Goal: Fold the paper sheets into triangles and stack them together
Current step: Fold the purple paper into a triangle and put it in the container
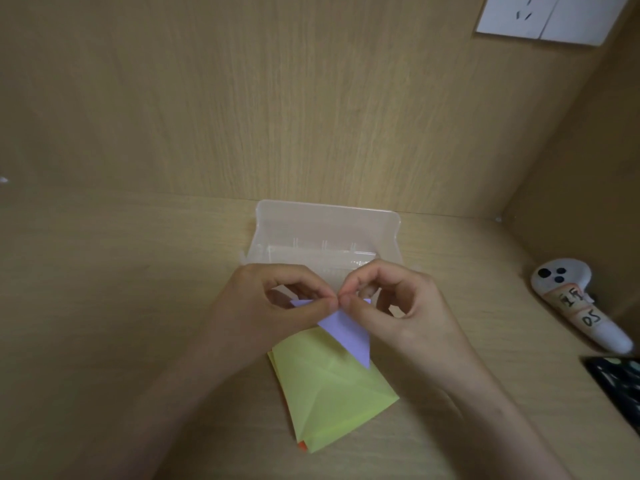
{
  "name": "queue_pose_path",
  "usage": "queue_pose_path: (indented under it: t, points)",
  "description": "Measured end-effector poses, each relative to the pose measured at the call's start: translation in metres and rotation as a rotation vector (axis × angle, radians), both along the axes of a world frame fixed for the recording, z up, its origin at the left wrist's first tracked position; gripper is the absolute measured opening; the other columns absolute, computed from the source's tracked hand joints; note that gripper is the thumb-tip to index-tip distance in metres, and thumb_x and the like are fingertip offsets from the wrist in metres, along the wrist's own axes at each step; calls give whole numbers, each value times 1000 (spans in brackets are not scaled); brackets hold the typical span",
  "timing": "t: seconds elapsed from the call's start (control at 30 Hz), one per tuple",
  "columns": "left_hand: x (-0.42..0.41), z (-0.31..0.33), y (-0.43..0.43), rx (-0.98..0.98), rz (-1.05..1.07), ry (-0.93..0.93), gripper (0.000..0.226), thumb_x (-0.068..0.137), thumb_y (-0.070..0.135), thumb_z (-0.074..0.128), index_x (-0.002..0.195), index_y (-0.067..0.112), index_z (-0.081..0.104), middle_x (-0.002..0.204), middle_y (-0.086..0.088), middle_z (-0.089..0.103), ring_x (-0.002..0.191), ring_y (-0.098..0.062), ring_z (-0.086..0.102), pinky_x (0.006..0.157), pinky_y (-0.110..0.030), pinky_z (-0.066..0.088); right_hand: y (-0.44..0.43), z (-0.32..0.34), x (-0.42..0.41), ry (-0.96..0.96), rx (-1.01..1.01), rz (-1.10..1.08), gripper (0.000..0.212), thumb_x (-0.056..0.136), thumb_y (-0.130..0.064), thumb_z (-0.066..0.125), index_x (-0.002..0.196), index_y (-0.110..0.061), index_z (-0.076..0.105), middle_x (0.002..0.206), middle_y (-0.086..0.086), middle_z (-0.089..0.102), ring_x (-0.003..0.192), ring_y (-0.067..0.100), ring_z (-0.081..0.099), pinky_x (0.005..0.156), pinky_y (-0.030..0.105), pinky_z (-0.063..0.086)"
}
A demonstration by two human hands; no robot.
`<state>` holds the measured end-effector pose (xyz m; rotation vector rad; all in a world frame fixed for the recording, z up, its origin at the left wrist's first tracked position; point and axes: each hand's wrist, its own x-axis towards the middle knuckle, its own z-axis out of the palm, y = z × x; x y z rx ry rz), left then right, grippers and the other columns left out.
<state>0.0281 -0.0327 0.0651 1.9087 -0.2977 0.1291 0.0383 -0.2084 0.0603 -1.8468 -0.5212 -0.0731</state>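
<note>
we pinch the top edge of a purple paper triangle (344, 332) between thumbs and forefingers, left hand (277, 306) and right hand (398, 306) meeting fingertip to fingertip, wrists angled inward. the triangle points down over a stack of yellow sheets (332, 393) on the wooden desk (121, 306). a white controller (578, 306) at right bears handwritten "05". behind our hands sits a clear plastic box (325, 233); we cannot tell its contents.

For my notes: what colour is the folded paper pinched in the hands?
Light purple, seen in the head view.
</note>
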Motion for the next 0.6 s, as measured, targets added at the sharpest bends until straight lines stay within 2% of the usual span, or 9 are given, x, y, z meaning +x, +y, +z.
queue_pose_path:
  t: [0.2,0.27,0.37,0.5,0.6]
  points:
    - [-1,0,0,50,17,-48,18,71,10,79,64,24,71,63,14,65,51,-1,53,51,-12,39,-2,0,2,1,-93,5,5,68,-26,65,71,-28,67,61,-9,55,55,16,42,49,32,35]
    - [-2,1,-1,66,15,-84,17,70,10,79,64,24,71,64,14,66,52,-2,54,51,-11,39,-4,0,3,0,-94,17,10,64,-33,62,71,-28,67,61,-8,55,55,18,42,49,34,36]
    - [-2,2,0,58,47,-105,19,72,3,75,64,21,71,64,13,66,51,0,55,53,-9,40,-9,1,5,12,-67,10,14,60,-33,59,70,-25,67,61,-4,57,53,13,41,49,26,34]
    - [-2,3,3,84,61,-94,23,73,3,74,62,24,70,63,14,67,51,-1,56,53,-9,41,-14,3,5,29,-95,16,6,65,-23,64,70,-21,67,67,9,61,54,12,41,51,25,34]
    - [1,6,8,6,118,-58,22,74,1,72,60,19,69,61,14,66,45,4,50,50,-5,37,-23,7,9,76,-11,-37,4,69,-16,63,67,-17,66,66,11,63,56,8,45,52,17,36]
